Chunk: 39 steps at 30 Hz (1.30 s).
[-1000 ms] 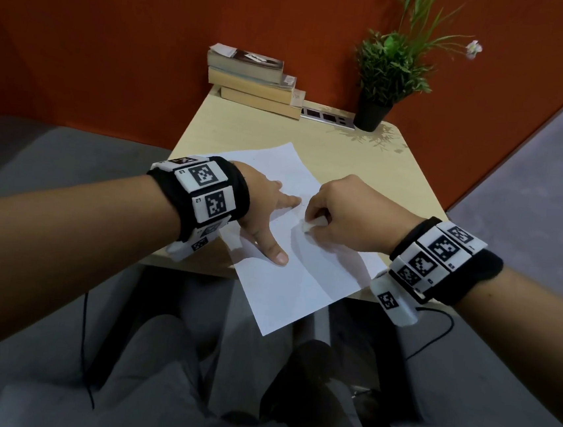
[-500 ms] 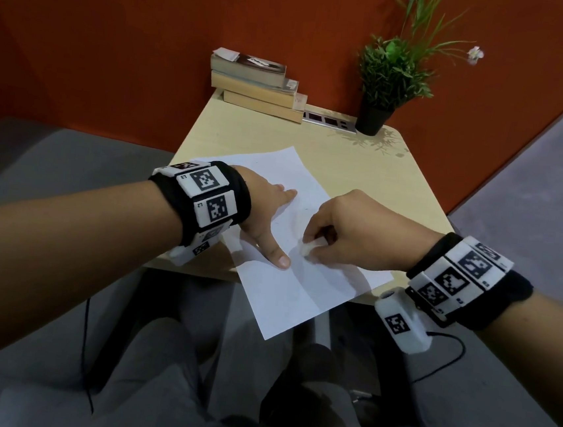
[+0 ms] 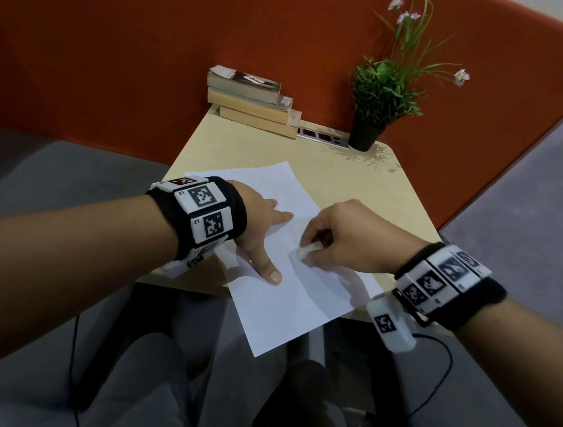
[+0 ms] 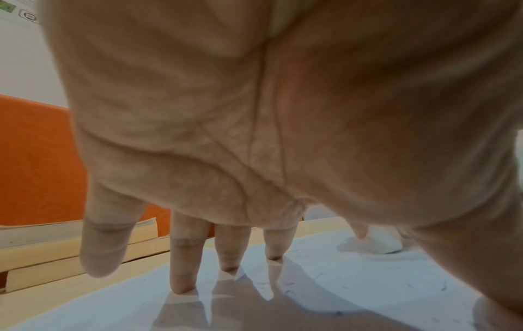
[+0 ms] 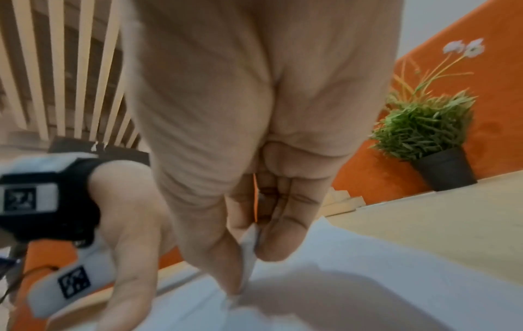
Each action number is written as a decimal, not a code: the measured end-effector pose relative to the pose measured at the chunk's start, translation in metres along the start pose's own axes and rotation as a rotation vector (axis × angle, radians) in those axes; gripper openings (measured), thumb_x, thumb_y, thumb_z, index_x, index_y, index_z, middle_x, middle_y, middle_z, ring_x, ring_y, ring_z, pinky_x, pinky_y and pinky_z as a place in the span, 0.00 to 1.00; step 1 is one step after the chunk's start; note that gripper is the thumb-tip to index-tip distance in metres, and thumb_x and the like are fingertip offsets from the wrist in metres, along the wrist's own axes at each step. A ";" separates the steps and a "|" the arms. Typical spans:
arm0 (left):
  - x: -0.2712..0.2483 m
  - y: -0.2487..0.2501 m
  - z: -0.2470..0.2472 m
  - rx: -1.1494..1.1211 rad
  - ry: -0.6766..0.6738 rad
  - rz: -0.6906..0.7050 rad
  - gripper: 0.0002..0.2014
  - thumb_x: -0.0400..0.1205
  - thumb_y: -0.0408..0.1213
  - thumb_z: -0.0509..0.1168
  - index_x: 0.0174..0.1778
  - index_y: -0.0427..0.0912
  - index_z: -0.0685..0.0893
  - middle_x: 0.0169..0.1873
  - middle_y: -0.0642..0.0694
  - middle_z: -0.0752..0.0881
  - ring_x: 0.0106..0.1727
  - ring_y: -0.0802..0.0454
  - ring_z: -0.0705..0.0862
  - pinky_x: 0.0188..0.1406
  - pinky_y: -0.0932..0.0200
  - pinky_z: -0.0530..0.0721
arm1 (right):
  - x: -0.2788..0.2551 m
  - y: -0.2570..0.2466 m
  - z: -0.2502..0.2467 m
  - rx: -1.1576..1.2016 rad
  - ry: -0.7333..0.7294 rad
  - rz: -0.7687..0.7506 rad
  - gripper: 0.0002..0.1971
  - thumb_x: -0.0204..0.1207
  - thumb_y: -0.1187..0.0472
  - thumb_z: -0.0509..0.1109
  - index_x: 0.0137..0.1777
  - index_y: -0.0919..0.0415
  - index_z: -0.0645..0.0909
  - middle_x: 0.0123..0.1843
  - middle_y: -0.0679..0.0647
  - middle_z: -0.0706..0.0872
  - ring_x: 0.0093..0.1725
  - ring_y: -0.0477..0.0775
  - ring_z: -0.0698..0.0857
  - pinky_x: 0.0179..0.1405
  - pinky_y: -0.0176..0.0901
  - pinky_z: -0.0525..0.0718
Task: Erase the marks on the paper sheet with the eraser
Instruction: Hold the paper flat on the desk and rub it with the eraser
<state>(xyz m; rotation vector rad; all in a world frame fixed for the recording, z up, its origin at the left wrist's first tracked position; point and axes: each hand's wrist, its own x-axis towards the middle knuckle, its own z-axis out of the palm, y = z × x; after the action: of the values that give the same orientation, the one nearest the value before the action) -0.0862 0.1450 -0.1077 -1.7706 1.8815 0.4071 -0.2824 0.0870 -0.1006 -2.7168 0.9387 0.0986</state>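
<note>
A white paper sheet (image 3: 285, 299) lies slanted on the small beige table (image 3: 362, 183), its near corner hanging over the front edge. My left hand (image 3: 264, 232) lies flat on the sheet's left part, fingers straight and spread, thumb stretched toward me; its fingertips (image 4: 181, 289) press the paper (image 4: 325, 291). My right hand (image 3: 343, 236) pinches a small white eraser (image 3: 307, 252) and holds it down on the middle of the sheet. The eraser (image 4: 382, 243) shows past the left palm, and as a thin white edge (image 5: 250, 244) between thumb and fingers. Faint dark specks dot the paper nearby.
A stack of three books (image 3: 252, 105) lies at the table's back left, against the orange wall. A potted plant (image 3: 381, 95) in a black pot stands at the back right, with a metal socket strip (image 3: 321, 137) between them. My knees are below the front edge.
My right hand has slid the eraser toward me and slightly left across the sheet, then a little to the right. The left hand has stayed flat on the paper.
</note>
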 end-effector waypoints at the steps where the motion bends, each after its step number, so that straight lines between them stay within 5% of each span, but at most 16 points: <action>1: 0.000 0.001 0.000 0.001 -0.002 -0.002 0.67 0.65 0.84 0.65 0.91 0.61 0.34 0.92 0.52 0.40 0.89 0.41 0.63 0.82 0.38 0.71 | 0.007 -0.002 0.000 -0.012 -0.003 0.001 0.10 0.75 0.51 0.85 0.56 0.47 0.95 0.47 0.40 0.94 0.45 0.38 0.89 0.46 0.32 0.85; 7: -0.002 0.001 0.000 0.007 -0.001 -0.008 0.66 0.66 0.84 0.65 0.91 0.61 0.35 0.92 0.52 0.40 0.89 0.41 0.63 0.82 0.38 0.70 | 0.031 0.004 0.001 -0.069 0.077 0.080 0.08 0.76 0.55 0.79 0.53 0.50 0.94 0.44 0.45 0.93 0.44 0.50 0.91 0.50 0.54 0.94; 12: -0.004 0.002 0.001 -0.002 -0.004 -0.009 0.65 0.67 0.83 0.65 0.90 0.62 0.33 0.92 0.53 0.38 0.89 0.41 0.63 0.82 0.38 0.71 | 0.018 -0.004 0.000 -0.069 -0.053 -0.020 0.10 0.77 0.50 0.83 0.56 0.47 0.94 0.46 0.42 0.94 0.45 0.40 0.89 0.47 0.38 0.89; 17: -0.005 0.002 0.001 0.009 0.001 -0.008 0.65 0.67 0.83 0.64 0.91 0.62 0.34 0.92 0.52 0.39 0.87 0.40 0.66 0.80 0.39 0.73 | 0.026 -0.002 0.003 -0.141 0.068 0.058 0.08 0.75 0.56 0.76 0.52 0.52 0.94 0.44 0.48 0.94 0.45 0.52 0.90 0.48 0.55 0.93; 22: -0.005 0.001 0.002 -0.016 0.006 0.007 0.64 0.66 0.84 0.65 0.91 0.64 0.36 0.93 0.52 0.41 0.85 0.41 0.70 0.76 0.42 0.76 | 0.015 -0.021 0.004 -0.081 -0.075 -0.040 0.09 0.76 0.50 0.81 0.55 0.47 0.95 0.43 0.45 0.95 0.44 0.46 0.91 0.45 0.43 0.90; 27: -0.007 0.004 0.000 -0.004 0.004 -0.012 0.64 0.67 0.84 0.64 0.90 0.63 0.34 0.92 0.53 0.39 0.86 0.40 0.68 0.79 0.40 0.75 | 0.022 -0.007 0.007 -0.141 0.050 0.052 0.07 0.73 0.55 0.75 0.45 0.54 0.93 0.38 0.51 0.93 0.41 0.55 0.91 0.43 0.58 0.94; 31: -0.006 0.002 0.001 -0.022 0.013 0.003 0.65 0.65 0.84 0.65 0.90 0.65 0.34 0.92 0.52 0.40 0.85 0.40 0.71 0.74 0.43 0.77 | 0.009 -0.021 0.009 -0.085 -0.026 -0.051 0.05 0.76 0.53 0.80 0.50 0.49 0.94 0.37 0.40 0.91 0.39 0.39 0.87 0.39 0.31 0.84; 36: -0.008 0.003 -0.001 -0.023 0.008 -0.016 0.65 0.68 0.82 0.65 0.90 0.62 0.34 0.92 0.53 0.38 0.87 0.41 0.66 0.79 0.41 0.74 | 0.023 0.001 0.000 -0.137 0.076 0.079 0.08 0.75 0.57 0.76 0.51 0.51 0.95 0.43 0.47 0.94 0.45 0.52 0.90 0.49 0.55 0.93; 39: -0.004 0.002 0.001 -0.021 0.002 -0.013 0.65 0.66 0.83 0.65 0.90 0.63 0.33 0.92 0.54 0.39 0.87 0.41 0.68 0.79 0.40 0.75 | 0.016 -0.005 -0.001 -0.141 -0.011 -0.002 0.08 0.77 0.55 0.79 0.55 0.49 0.95 0.46 0.44 0.94 0.46 0.47 0.89 0.49 0.47 0.92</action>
<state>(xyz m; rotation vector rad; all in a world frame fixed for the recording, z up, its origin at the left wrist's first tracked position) -0.0879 0.1497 -0.1067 -1.7963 1.8729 0.4212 -0.2669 0.0811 -0.1011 -2.8425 0.9607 0.1858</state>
